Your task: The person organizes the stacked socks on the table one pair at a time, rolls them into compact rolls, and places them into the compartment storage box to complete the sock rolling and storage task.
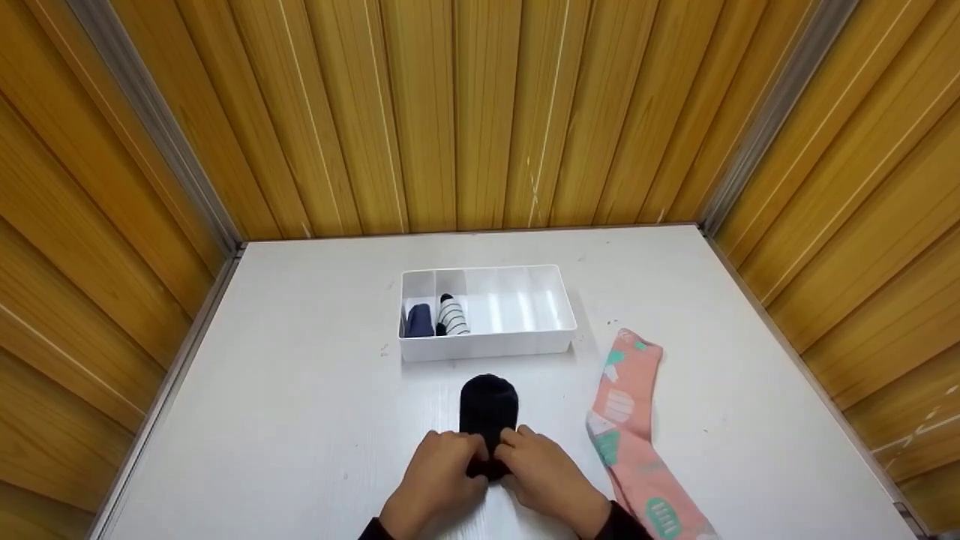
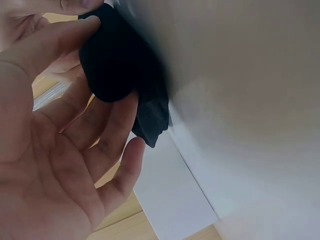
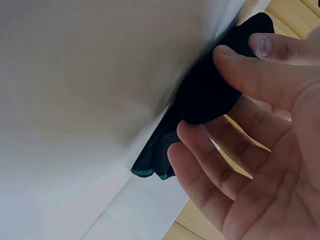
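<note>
Both my left fingers (image 2: 117, 132) and right fingers (image 3: 215, 157) pinch the black sock (image 1: 488, 409) midway between the desk's (image 1: 300, 390) side edges. I should press evenly.

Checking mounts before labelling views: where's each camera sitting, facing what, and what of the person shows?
Head: on head, facing forward and down at white table and tray; left grip, right grip and dark sleeves show.
Left wrist: worn there, facing black cloth; mainly left grip's palm side shows.
Right wrist: worn there, facing same black cloth; mainly right grip's palm side shows.
Shared: black cloth, in both wrist views.
</note>
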Demonstrator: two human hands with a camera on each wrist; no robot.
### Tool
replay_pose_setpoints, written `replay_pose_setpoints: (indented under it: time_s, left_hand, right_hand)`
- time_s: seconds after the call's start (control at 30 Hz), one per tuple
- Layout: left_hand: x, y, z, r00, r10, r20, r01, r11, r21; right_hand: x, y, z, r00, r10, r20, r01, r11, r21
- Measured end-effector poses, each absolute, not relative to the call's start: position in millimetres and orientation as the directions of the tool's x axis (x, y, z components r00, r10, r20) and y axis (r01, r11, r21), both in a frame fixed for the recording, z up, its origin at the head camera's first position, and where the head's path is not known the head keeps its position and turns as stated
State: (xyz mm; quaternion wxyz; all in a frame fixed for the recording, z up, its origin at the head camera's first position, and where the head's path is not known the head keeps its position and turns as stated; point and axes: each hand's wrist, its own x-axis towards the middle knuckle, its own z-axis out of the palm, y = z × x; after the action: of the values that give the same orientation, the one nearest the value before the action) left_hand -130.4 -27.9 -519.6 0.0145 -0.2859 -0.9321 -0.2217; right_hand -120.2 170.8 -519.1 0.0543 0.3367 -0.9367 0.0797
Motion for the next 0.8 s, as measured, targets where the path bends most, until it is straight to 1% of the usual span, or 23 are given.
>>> replay_pose_setpoints:
  time_s: [0.17, 0.27, 0.4, 0.63, 0.8]
  left_hand:
    - [-129.2, -28.8, -520.7, -0.833, 0.533, 0.147, 0.547, 0.756, 0.359]
    - [-129.1, -29.1, -522.8, -0.837, 0.527, 0.147, 0.542, 0.762, 0.355]
    - [-130.3, -28.8, -523.6, -0.847, 0.515, 0.132, 0.522, 0.758, 0.391]
    - [-132.7, -31.5, -519.4, -0.836, 0.536, 0.116, 0.523, 0.715, 0.464]
    - [-133.3, -32.0, -516.7, -0.829, 0.549, 0.110, 0.534, 0.716, 0.451]
  right_hand:
    - [-123.1, 171.2, -518.4, -0.765, -0.630, 0.130, -0.643, 0.759, -0.106]
    - [-124.2, 171.6, -517.7, -0.768, -0.632, 0.109, -0.641, 0.759, -0.115]
    - [-123.9, 172.0, -515.6, -0.771, -0.629, 0.094, -0.636, 0.761, -0.125]
    - [-121.8, 172.9, -518.8, -0.760, -0.618, 0.199, -0.644, 0.759, -0.100]
    - [-124.1, 173.0, -516.9, -0.767, -0.622, 0.158, -0.640, 0.758, -0.127]
